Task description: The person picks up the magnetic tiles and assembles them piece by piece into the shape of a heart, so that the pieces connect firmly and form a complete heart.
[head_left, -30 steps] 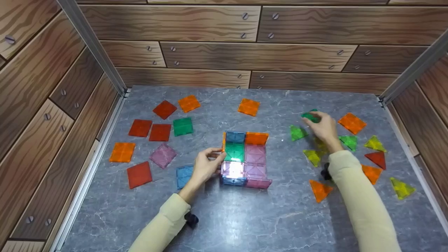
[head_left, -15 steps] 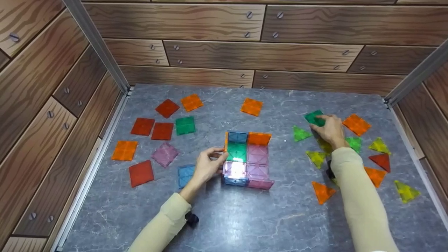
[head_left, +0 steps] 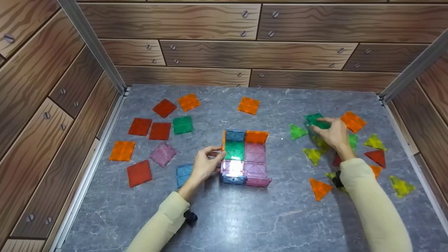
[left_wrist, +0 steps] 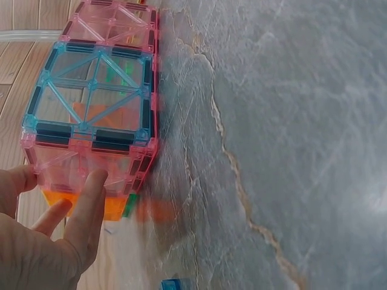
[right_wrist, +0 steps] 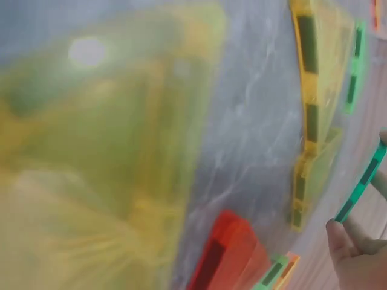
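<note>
A structure of translucent magnetic tiles (head_left: 255, 154), in green, purple, blue and orange, stands mid-table with upright tiles at its edges. My left hand (head_left: 204, 164) is at its left side, thumb by the upper edge. In the left wrist view, extended fingers (left_wrist: 84, 217) touch a pink side tile (left_wrist: 78, 163) below a blue tile (left_wrist: 91, 84). At the right, my right hand (head_left: 334, 134) pinches a green square magnetic tile (head_left: 315, 120) between thumb and fingers. The right wrist view shows this green tile (right_wrist: 361, 184) edge-on, held above the table.
Red squares (head_left: 139, 174), orange squares (head_left: 122, 151), a green square (head_left: 183, 125), a purple square (head_left: 163, 154) and a blue square (head_left: 183, 174) lie left. Yellow triangles (head_left: 402, 186), orange triangles (head_left: 320, 189) and a light green triangle (head_left: 297, 131) lie right. Wood-patterned walls (head_left: 210, 54) enclose the table.
My right hand has shifted right and nearer to me, and the green square tile has come with it a little. My left hand stays at the structure.
</note>
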Tool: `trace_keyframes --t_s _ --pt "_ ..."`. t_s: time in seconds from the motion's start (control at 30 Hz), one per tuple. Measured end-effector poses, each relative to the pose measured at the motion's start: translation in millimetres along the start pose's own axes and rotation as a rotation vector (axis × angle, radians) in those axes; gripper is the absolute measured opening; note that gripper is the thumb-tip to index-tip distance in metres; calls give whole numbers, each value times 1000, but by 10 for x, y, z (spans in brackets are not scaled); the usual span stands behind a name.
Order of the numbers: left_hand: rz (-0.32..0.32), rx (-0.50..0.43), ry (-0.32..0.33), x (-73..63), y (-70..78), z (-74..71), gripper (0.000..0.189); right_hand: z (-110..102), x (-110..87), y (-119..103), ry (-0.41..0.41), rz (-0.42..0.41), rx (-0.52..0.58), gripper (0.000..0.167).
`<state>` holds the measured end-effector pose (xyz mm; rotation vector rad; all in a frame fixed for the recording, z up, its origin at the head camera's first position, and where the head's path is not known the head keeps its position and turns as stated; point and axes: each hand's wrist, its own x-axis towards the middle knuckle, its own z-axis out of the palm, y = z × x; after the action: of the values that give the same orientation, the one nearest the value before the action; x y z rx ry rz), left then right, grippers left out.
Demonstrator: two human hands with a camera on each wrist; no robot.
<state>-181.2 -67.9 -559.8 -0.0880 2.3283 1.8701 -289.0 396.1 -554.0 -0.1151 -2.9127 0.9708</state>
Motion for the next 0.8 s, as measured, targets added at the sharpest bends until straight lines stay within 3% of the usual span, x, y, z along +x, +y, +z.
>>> trace_keyframes --t_s 0.13,0.4,0.53,0.63,0.8 --pt "4 3 3 -5 8 -4 37 -2 -189 -94 18 13 76 59" --pt "11 2 4 -3 16 0 35 93 -590 -303 -19 72 233 58" --pt "7 -2 5 -1 13 -3 35 183 -773 -450 -87 117 423 60" --pt "12 3 6 -2 9 -3 35 255 -894 -572 -170 211 571 63" --pt "21 1 0 -2 6 0 37 432 -1017 -746 -245 319 680 64"
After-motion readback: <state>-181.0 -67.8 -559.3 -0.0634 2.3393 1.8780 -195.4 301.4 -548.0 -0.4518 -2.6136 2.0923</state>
